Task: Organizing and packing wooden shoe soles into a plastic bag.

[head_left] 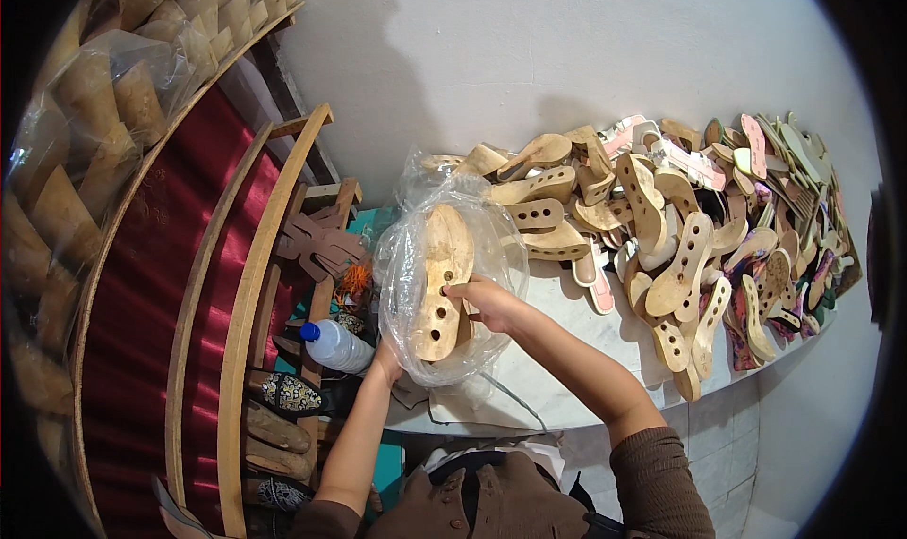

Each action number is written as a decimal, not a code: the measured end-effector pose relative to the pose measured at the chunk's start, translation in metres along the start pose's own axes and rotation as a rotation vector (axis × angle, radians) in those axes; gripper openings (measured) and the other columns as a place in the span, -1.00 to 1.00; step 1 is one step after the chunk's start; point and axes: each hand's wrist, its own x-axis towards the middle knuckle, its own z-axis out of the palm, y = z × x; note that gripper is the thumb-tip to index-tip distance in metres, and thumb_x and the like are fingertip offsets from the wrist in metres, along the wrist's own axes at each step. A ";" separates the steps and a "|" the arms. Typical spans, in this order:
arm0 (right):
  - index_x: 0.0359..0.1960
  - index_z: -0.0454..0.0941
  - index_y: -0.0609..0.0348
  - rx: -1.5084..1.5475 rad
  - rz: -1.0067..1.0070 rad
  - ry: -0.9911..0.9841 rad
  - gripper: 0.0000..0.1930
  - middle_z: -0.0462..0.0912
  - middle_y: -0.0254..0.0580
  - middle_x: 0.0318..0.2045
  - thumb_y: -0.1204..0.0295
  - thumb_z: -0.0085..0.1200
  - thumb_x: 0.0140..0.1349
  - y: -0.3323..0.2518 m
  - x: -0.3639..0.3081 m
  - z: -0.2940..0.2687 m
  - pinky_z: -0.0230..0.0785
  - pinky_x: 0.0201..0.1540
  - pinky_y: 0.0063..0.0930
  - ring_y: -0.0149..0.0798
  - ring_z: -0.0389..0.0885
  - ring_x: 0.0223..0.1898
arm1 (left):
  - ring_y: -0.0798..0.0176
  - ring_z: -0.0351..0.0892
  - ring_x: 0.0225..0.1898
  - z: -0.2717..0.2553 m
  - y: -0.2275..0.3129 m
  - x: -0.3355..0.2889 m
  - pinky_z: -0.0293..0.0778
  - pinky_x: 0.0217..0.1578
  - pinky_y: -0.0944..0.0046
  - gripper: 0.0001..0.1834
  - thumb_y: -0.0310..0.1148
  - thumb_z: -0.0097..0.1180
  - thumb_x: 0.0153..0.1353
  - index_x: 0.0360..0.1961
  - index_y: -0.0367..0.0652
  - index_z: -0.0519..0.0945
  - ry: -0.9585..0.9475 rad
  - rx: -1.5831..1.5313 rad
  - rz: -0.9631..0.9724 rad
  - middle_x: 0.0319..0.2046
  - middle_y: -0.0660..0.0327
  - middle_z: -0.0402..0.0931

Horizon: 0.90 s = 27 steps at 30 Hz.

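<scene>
A pale wooden shoe sole [448,241] with a row of dark round holes stands lengthwise in the mouth of a clear plastic bag [402,256]. My right hand [487,303] is closed on the sole's right edge, fingertips by one of the holes. At the bag's lower left side, my left hand [387,361] grips the plastic; most of its fingers are hidden behind the bag. Beside that hand lies a clear water bottle [340,347] with a blue cap.
To the right, a large heap of wooden soles [680,265] and sandal parts covers much of the white table [567,350]. A wooden rack [248,303] holding shoes [291,393] stands at left, below bagged wooden pieces [90,95]. A pale wall [586,48] rises behind.
</scene>
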 end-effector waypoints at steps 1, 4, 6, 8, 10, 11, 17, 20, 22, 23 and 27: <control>0.05 0.30 0.13 -0.041 0.044 0.005 -0.59 0.45 -0.19 -0.06 0.41 0.00 0.14 -0.004 0.000 -0.003 0.22 -0.01 -0.16 -0.23 0.39 -0.01 | 0.23 0.44 -0.06 0.005 0.004 0.000 0.41 -0.08 0.27 -0.53 -0.22 -0.07 0.23 0.12 -0.20 0.28 0.030 -0.005 -0.010 -0.05 0.15 0.40; 0.02 0.33 0.11 -0.063 0.086 0.017 -0.61 0.46 -0.22 -0.09 0.40 0.01 0.12 -0.009 0.000 -0.008 0.21 -0.05 -0.18 -0.24 0.38 -0.04 | 0.23 0.44 -0.06 0.012 0.010 -0.001 0.40 -0.08 0.26 -0.53 -0.18 -0.09 0.24 0.11 -0.20 0.28 0.066 -0.015 -0.014 -0.05 0.15 0.40; 0.01 0.34 0.11 -0.100 0.110 0.027 -0.61 0.46 -0.22 -0.10 0.39 0.02 0.12 -0.011 -0.002 -0.005 0.21 -0.04 -0.17 -0.24 0.38 -0.04 | 0.23 0.43 -0.06 0.011 0.011 -0.002 0.39 -0.07 0.25 -0.52 -0.16 -0.10 0.24 0.11 -0.20 0.29 0.074 -0.021 -0.007 -0.06 0.15 0.41; 0.00 0.35 0.13 -0.171 0.083 0.018 -0.62 0.46 -0.22 -0.11 0.40 0.02 0.11 -0.011 -0.004 -0.002 0.24 -0.06 -0.20 -0.23 0.40 -0.06 | 0.23 0.42 -0.05 0.009 0.011 -0.003 0.37 -0.05 0.26 -0.50 -0.12 -0.13 0.25 0.13 -0.20 0.27 0.071 0.010 0.016 -0.05 0.16 0.40; -0.02 0.36 0.15 -0.186 0.091 -0.013 -0.64 0.46 -0.21 -0.11 0.39 0.02 0.12 -0.013 -0.001 -0.005 0.28 -0.07 -0.22 -0.25 0.41 -0.06 | 0.23 0.39 -0.01 0.012 0.015 -0.005 0.33 -0.02 0.26 -0.47 -0.09 -0.16 0.26 0.15 -0.20 0.24 0.079 0.051 0.032 -0.01 0.15 0.37; -0.03 0.37 0.17 -0.200 0.098 -0.040 -0.65 0.45 -0.21 -0.11 0.39 0.01 0.13 -0.015 0.001 -0.007 0.32 -0.07 -0.24 -0.27 0.43 -0.07 | 0.23 0.37 0.02 0.015 0.019 -0.007 0.29 0.02 0.26 -0.45 -0.06 -0.19 0.27 0.16 -0.19 0.22 0.084 0.092 0.049 0.03 0.14 0.35; -0.05 0.37 0.18 -0.198 0.056 -0.073 -0.67 0.48 -0.16 -0.17 0.42 -0.03 0.12 -0.012 0.008 -0.015 0.42 -0.23 -0.27 -0.24 0.49 -0.15 | 0.18 0.20 0.17 0.053 0.073 -0.052 0.12 0.14 0.26 -0.41 -0.02 -0.35 0.32 0.21 -0.23 0.13 0.191 0.164 0.252 0.17 0.09 0.18; -0.04 0.36 0.17 -0.254 0.098 -0.084 -0.67 0.48 -0.17 -0.16 0.43 -0.04 0.13 -0.020 0.007 -0.012 0.42 -0.22 -0.28 -0.23 0.48 -0.14 | 0.21 0.20 0.15 0.062 0.074 -0.071 0.12 0.13 0.27 -0.43 -0.11 -0.30 0.32 0.22 -0.28 0.08 0.131 0.227 0.300 0.15 0.09 0.18; -0.04 0.36 0.19 -0.264 0.128 -0.105 -0.67 0.48 -0.18 -0.14 0.41 -0.03 0.14 -0.023 0.007 -0.010 0.42 -0.18 -0.31 -0.27 0.47 -0.12 | 0.29 0.23 0.08 0.073 0.076 -0.084 0.17 0.09 0.28 -0.46 -0.28 -0.14 0.27 0.20 -0.31 0.09 0.083 0.332 0.353 0.10 0.09 0.21; -0.05 0.37 0.21 -0.272 0.153 -0.121 -0.67 0.48 -0.19 -0.13 0.38 -0.02 0.16 -0.025 0.007 -0.010 0.42 -0.14 -0.33 -0.30 0.47 -0.10 | 0.29 0.23 0.08 0.077 0.074 -0.084 0.17 0.09 0.28 -0.46 -0.28 -0.14 0.27 0.20 -0.31 0.09 0.088 0.327 0.356 0.10 0.09 0.21; -0.02 0.34 0.21 -0.332 0.061 -0.110 -0.64 0.46 -0.14 -0.11 0.36 0.00 0.16 -0.020 0.010 -0.010 0.42 -0.14 -0.33 -0.30 0.46 -0.09 | 0.26 0.34 0.00 0.076 0.061 -0.079 0.27 0.02 0.29 -0.43 -0.43 0.03 0.14 0.15 -0.33 0.14 0.078 0.412 0.417 0.03 0.09 0.29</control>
